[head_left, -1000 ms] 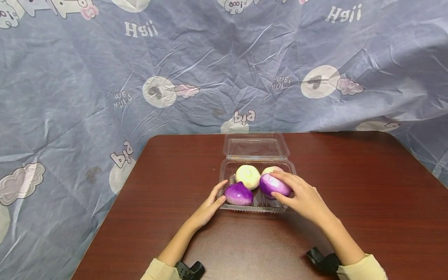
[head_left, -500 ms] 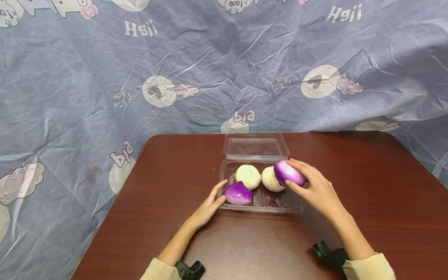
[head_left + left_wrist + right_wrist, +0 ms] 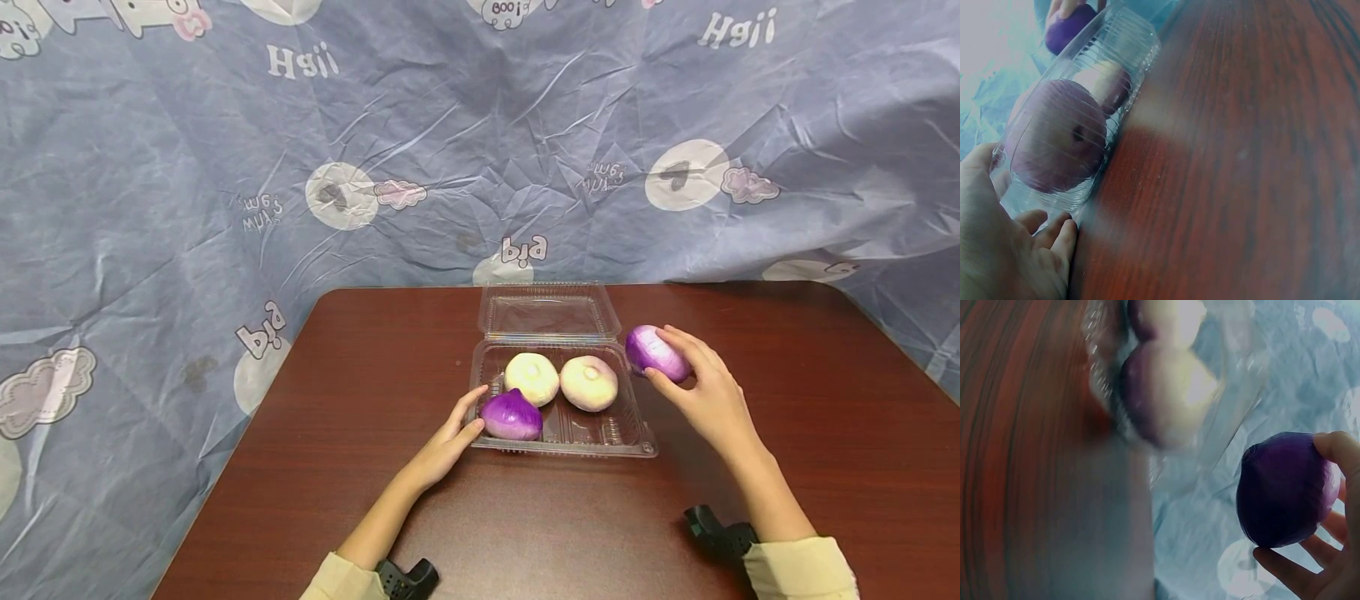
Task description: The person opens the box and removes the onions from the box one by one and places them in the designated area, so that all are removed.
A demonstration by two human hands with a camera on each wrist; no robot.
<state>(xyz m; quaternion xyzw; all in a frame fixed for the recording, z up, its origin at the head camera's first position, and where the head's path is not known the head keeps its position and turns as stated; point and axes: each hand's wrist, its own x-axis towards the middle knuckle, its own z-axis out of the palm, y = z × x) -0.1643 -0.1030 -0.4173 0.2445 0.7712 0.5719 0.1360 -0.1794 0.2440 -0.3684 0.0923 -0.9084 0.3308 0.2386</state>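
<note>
My right hand (image 3: pixel 712 400) holds a purple onion (image 3: pixel 654 353) in the air just right of a clear plastic clamshell box (image 3: pixel 570 450); in the right wrist view the thumb and fingers grip the onion (image 3: pixel 1285 490) from one side. Inside the box sit another purple onion (image 3: pixel 512 419) at front left and two pale onions (image 3: pixel 532 379) in the middle. In the head view the box's front right part is bare. My left hand (image 3: pixel 442 450) holds the box's left edge; in the left wrist view its thumb lies at the rim and the other fingers (image 3: pixel 1065 240) bend at the outer wall.
The box's hinged lid (image 3: pixel 551 310) stands open toward the back of the dark red-brown table (image 3: pixel 390 358). Behind the table hangs a blue printed cloth (image 3: pixel 450 125). A black wrist strap (image 3: pixel 408 577) sits on each forearm.
My right hand has lifted the purple onion out from over the box and carried it right and back, past the box's right edge. The right pale onion now shows fully. The left hand stays put.
</note>
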